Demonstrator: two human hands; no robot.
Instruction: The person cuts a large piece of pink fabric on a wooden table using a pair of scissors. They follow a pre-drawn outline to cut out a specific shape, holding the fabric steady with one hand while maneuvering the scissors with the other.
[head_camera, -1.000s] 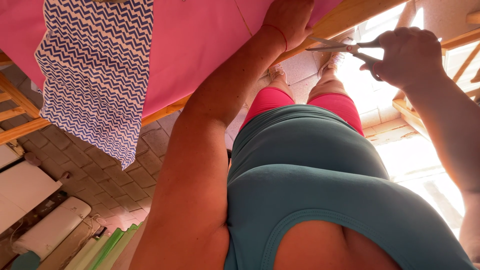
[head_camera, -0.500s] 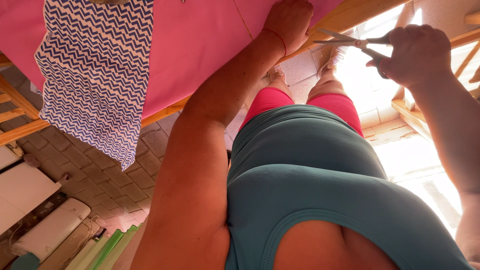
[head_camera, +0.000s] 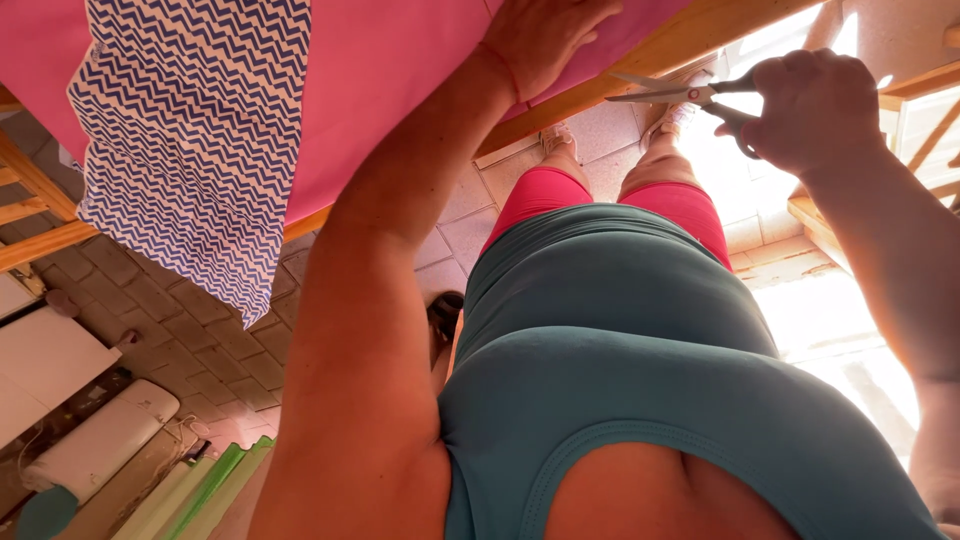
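Observation:
My left hand (head_camera: 545, 35) lies flat, palm down, on pink fabric (head_camera: 400, 70) spread over a wooden table, near its edge (head_camera: 690, 40). My right hand (head_camera: 815, 105) grips a pair of scissors (head_camera: 665, 92) by the handles. The blades are slightly apart and point left toward the table edge, just below the pink fabric. A blue and white zigzag cloth (head_camera: 195, 130) lies on the pink fabric at the left and hangs over the table edge.
Below is a tiled floor (head_camera: 180, 330). At the lower left stand a white machine (head_camera: 100, 440) and several green rolls (head_camera: 200, 490). Wooden frame pieces (head_camera: 40, 215) run at the left, and more wooden furniture (head_camera: 920, 90) stands in bright sunlight at the right.
My right hand has carried the scissors a little closer to the table edge, and the blades now show slightly apart. My left hand has stayed on the pink fabric.

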